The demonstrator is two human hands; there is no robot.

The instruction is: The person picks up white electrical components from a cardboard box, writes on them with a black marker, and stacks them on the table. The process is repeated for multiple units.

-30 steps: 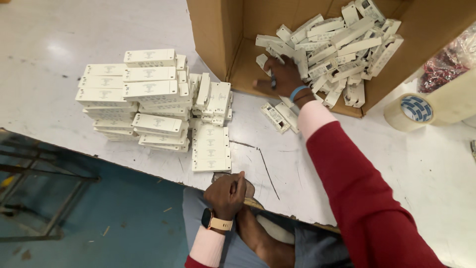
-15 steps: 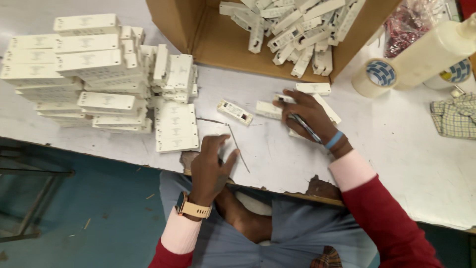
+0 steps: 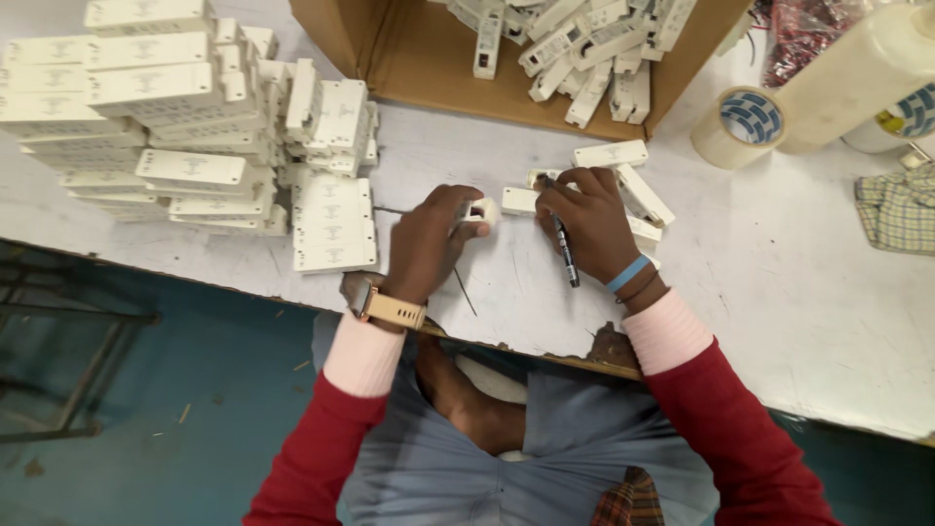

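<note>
Left hand (image 3: 426, 245): bare, no glove. Wristwatch (image 3: 390, 309) on the left wrist, tan strap, small dark case at its left edge. Left sleeve (image 3: 321, 443): red, long, ending in a pale pink ribbed cuff (image 3: 363, 356) just near of the watch.

Right hand (image 3: 591, 226): bare, no glove. Light blue band (image 3: 628, 274) around the right wrist, with a thin dark cord band beside it. Right sleeve (image 3: 735, 443): same red, same pale pink cuff (image 3: 667, 332).

Lap: grey-blue garment (image 3: 545, 448) across the near middle. Patch of red-and-dark checked cloth (image 3: 631, 499) at the near edge.
</note>
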